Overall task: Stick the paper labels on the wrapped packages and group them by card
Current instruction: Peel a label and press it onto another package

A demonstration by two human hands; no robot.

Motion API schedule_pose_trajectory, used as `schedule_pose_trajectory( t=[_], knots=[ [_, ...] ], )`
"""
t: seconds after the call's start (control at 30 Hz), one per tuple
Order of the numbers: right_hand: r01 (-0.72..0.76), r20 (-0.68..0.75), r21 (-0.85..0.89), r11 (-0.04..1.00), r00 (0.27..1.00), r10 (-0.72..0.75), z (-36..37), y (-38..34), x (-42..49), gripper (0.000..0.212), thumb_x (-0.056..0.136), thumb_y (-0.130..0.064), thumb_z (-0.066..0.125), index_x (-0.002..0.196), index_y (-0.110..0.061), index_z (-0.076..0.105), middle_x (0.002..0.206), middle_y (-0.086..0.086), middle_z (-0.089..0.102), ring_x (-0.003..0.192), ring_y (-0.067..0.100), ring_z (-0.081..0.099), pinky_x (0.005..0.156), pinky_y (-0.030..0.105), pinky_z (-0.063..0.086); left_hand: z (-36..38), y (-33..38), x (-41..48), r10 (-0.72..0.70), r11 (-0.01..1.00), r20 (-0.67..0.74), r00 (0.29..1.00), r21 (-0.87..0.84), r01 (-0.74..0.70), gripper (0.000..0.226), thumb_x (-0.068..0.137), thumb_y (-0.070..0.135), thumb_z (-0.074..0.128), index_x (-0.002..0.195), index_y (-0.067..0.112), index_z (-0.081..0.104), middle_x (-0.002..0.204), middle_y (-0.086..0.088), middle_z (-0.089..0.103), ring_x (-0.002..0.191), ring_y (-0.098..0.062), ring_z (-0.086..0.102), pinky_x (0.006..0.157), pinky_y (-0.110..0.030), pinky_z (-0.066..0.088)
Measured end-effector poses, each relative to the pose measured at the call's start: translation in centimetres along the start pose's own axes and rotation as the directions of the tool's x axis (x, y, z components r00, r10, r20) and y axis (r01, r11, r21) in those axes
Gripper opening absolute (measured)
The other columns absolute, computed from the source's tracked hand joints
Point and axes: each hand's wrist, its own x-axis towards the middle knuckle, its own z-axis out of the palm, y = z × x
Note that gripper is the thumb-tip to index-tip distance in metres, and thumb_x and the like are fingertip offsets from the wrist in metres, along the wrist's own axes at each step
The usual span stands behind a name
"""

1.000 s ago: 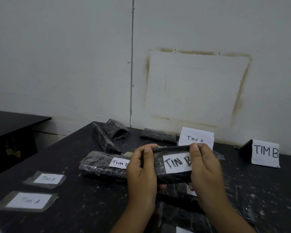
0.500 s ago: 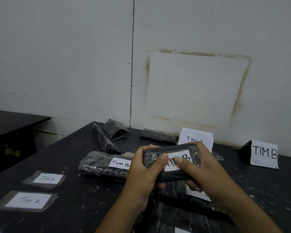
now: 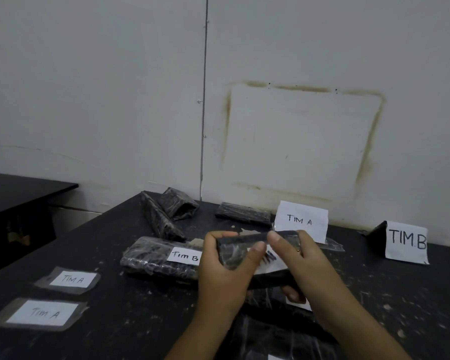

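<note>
The wrapped package [image 3: 233,252] is held just above the bench [image 3: 130,331], caught between both hands. The left hand [image 3: 224,271] grips its left end, fingers curled over the top edge and thumb laid across the front face. The right hand [image 3: 305,263] grips the right end, thumb over the top edge and fingers tucked beneath. The paper label [image 3: 270,258] on the front shows only as a strip between the two thumbs. A few dark strokes can be seen, too few to read.

Just left of the left hand, and partly behind it, a second package [image 3: 151,255] lies flat with a "TIM B" label [image 3: 185,255], whose right edge the hand covers. Farther left of that hand lie two taped "TIM A" labels [image 3: 72,279] [image 3: 42,313]. Beyond the hands, toward the wall, three more packages [image 3: 161,220] [image 3: 178,203] [image 3: 242,213] lie unlabelled as far as can be seen. Right behind the right hand stands the "TIM A" card [image 3: 300,219], its lower edge hidden by the hand. The "TIM B" card [image 3: 405,241] stands well to that hand's right. Under the wrists more dark wrapped packages [image 3: 270,339] lie, cut off by the bottom edge. A white slip [image 3: 300,305] peeks out below the right hand's fingers, its writing hidden.
</note>
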Motion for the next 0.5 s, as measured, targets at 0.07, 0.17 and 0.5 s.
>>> schedule_pose_trajectory(
  t=[0.07, 0.17, 0.5],
  knots=[
    [0.047, -0.137, -0.042, 0.998, 0.989, -0.052, 0.6, 0.4, 0.0, 0.043, 0.057, -0.057, 0.067, 0.084, -0.025, 0.058, 0.066, -0.004, 0.069, 0.048, 0.007, 0.062, 0.038, 0.014, 0.039, 0.3, -0.4, -0.2, 0.103, 0.994, -0.026, 0.994, 0.046, -0.101, 0.038, 0.057, 0.049, 0.076, 0.085, 0.038, 0.053, 0.081, 0.007, 0.071, 0.066, -0.013, 0.07, 0.05, -0.032, 0.056],
    [0.068, -0.19, -0.111, 0.991, 0.978, -0.089, 0.9, 0.4, 0.0, 0.031, 0.066, -0.054, 0.066, 0.08, -0.027, 0.059, 0.07, -0.002, 0.071, 0.054, 0.007, 0.065, 0.038, 0.013, 0.039, 0.1, -0.6, -0.2, 0.133, 0.989, -0.049, 0.99, 0.073, -0.129, 0.029, 0.07, 0.034, 0.077, 0.086, 0.037, 0.054, 0.079, 0.003, 0.07, 0.065, -0.015, 0.069, 0.05, -0.033, 0.056],
    [0.007, -0.136, -0.066, 0.998, 0.991, -0.016, 1.3, -0.9, -1.1, 0.032, 0.096, -0.037, 0.04, 0.085, -0.009, 0.051, 0.072, 0.017, 0.06, 0.031, 0.006, 0.044, 0.029, 0.019, 0.031, -1.7, 1.3, 0.6, -0.031, 0.999, 0.076, 0.997, -0.035, 0.033, 0.022, 0.096, 0.025, 0.049, 0.086, 0.04, 0.062, 0.067, 0.009, 0.067, 0.052, -0.005, 0.061, 0.036, -0.021, 0.041]
  ],
)
